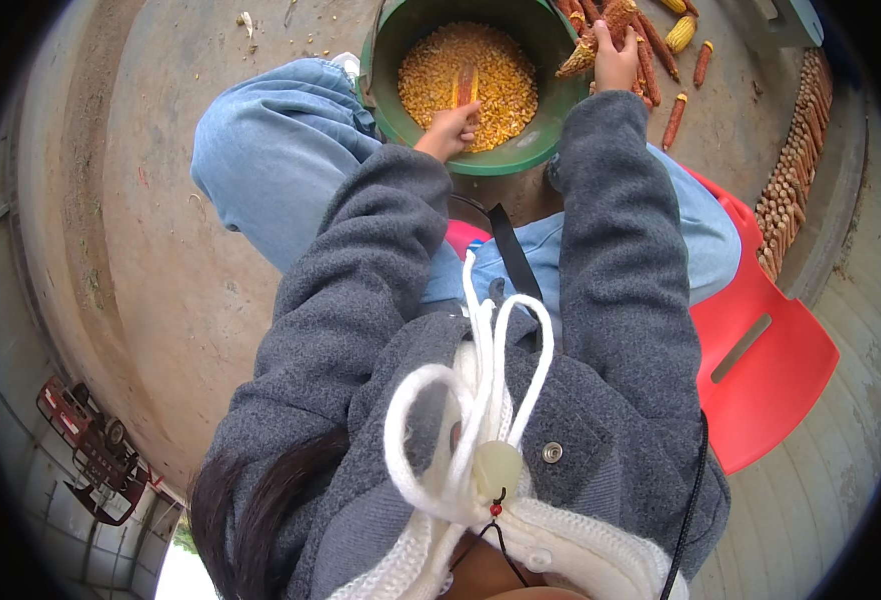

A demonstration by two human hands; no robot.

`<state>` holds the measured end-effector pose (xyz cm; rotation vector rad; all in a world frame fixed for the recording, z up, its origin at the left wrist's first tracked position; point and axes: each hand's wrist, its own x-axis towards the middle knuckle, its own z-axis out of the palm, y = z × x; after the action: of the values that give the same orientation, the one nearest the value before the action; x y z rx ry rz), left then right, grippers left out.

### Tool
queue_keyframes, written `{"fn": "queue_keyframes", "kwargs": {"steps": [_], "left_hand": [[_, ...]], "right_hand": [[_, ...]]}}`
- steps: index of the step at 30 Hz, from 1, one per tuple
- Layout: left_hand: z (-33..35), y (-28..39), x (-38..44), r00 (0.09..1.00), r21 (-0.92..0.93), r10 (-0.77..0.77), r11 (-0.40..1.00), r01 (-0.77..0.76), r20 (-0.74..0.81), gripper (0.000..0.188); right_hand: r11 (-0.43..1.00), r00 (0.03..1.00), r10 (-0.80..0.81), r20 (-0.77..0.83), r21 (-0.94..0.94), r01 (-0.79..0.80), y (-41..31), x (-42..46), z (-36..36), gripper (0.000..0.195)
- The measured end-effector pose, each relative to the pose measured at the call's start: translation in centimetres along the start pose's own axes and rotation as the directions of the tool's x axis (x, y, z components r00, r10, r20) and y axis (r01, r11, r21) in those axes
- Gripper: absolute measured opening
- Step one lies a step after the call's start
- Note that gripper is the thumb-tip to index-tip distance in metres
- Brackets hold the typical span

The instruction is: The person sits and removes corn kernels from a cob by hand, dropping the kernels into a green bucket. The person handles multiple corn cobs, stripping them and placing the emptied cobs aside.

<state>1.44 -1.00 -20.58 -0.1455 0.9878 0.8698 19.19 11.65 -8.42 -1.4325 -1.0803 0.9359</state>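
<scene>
A green bucket (pixel 478 163) stands between my knees, with loose yellow corn kernels (pixel 512 82) in it. My left hand (pixel 452 132) reaches over the near rim and grips the lower end of a partly shelled corn cob (pixel 467 84), which has a bare reddish strip between rows of yellow kernels. Past the bucket's right rim, my right hand (pixel 616 58) has its fingers on a pale brown, rough corn cob (pixel 580 58) at the edge of a pile of bare reddish cobs (pixel 647 67). How much of that cob lies in the palm is hidden.
Yellow-kernelled cobs (pixel 681 34) and stray bare cobs (pixel 674 121) lie right of the pile. A long stack of cobs (pixel 793 165) runs along the right wall. A red plastic chair (pixel 778 375) is at my right. Farther off at lower left stands a red machine (pixel 95 450).
</scene>
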Motion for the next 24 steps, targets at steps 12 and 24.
{"fn": "queue_keyframes", "kwargs": {"steps": [12, 24], "left_hand": [[2.9, 0.9, -3.1, 0.964, 0.564, 0.232, 0.817, -0.118, -0.134, 0.018], [8.6, 4.6, -10.8, 0.872, 0.482, 0.243, 0.754, -0.445, 0.425, 0.025]], "right_hand": [[0.937, 0.857, 0.004, -0.516, -0.298, -0.184, 0.7, 0.8, -3.0, 0.062], [0.652, 0.7, 0.506, 0.504, 0.307, -0.693, -1.3, -12.5, 2.8, 0.048]]}}
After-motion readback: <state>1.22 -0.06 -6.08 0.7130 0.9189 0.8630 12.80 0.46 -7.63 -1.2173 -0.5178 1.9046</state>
